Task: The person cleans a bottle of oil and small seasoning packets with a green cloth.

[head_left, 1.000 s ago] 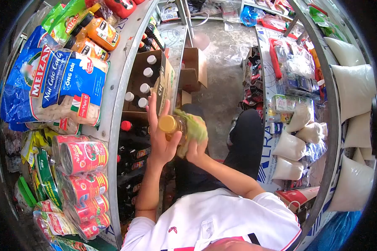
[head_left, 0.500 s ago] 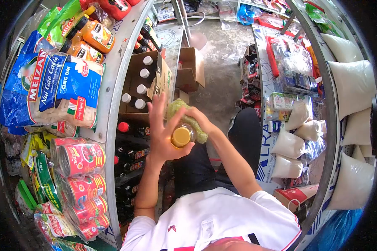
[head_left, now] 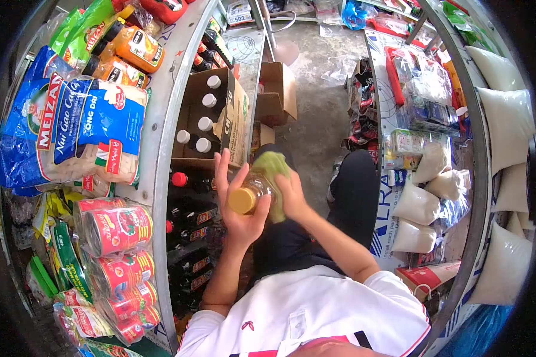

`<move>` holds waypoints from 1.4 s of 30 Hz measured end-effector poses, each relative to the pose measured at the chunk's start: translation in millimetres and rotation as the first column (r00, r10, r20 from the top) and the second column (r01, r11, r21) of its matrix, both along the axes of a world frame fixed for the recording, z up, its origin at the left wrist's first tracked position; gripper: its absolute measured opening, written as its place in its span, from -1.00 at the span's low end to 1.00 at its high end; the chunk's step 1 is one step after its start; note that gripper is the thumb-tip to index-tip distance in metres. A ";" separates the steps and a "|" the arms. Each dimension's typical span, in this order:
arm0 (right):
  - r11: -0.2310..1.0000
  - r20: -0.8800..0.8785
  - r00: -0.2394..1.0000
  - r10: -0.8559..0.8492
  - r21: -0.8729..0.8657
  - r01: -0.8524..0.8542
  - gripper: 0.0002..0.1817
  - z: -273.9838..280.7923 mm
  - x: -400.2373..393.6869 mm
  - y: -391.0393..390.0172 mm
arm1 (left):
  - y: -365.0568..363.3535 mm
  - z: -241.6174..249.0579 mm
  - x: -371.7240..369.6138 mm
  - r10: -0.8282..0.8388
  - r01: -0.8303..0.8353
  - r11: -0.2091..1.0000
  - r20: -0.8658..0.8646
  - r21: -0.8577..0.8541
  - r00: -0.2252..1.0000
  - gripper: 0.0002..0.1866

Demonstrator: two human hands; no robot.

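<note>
My left hand (head_left: pixel 239 208) is wrapped round a clear bottle (head_left: pixel 258 189) near its gold cap (head_left: pixel 242 201). The cap points towards me. A green cloth (head_left: pixel 274 172) is in my right hand (head_left: pixel 290 193), pressed against the bottle's right side. The lower part of the bottle is hidden behind the cloth and fingers. Just beyond my left hand stands an open cardboard box (head_left: pixel 237 128) of dark bottles with white caps (head_left: pixel 205 124).
Dark bottles with red caps (head_left: pixel 178 179) stand on the left. The left shelf holds a blue pasta bag (head_left: pixel 95 125) and wrapped red cans (head_left: pixel 122 229). White filled bags (head_left: pixel 415 205) are on the right shelf. A shelf post (head_left: pixel 479 143) rises at the right.
The bottle has tilted, its cap shifting slightly left. The cloth and my right hand have moved slightly right, and more of the clear bottle shows between my hands.
</note>
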State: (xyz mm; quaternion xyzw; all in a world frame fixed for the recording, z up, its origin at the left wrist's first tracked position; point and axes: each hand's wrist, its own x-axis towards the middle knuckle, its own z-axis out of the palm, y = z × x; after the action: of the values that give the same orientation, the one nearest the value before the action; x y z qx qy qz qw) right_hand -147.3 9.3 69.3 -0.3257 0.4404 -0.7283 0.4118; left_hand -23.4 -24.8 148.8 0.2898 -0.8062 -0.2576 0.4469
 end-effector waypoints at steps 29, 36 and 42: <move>0.797 -0.371 0.794 -0.482 -0.562 0.221 -0.51 4.3 12.5 9.9 | -24.2 -5.2 -8.7 -0.223 0.325 0.889 -0.314 0.324 0.923 0.60; 0.828 -0.203 0.803 0.561 0.118 -0.548 -0.57 74.0 -53.6 -26.0 | -25.1 -5.1 -13.7 -0.165 0.223 0.945 -0.238 0.241 0.957 0.54; 0.859 -0.046 0.862 0.504 -0.074 -0.506 -0.54 35.9 -42.6 -18.8 | -22.1 -16.1 -1.7 -0.130 0.127 0.991 -0.056 -0.049 0.990 0.44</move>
State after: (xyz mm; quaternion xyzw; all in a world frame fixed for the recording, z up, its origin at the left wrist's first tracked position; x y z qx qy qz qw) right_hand -189.9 -9.5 105.3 -0.4558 0.3140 -0.6086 0.5685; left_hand -25.1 -46.8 132.7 0.2194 -0.8154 -0.2761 0.4592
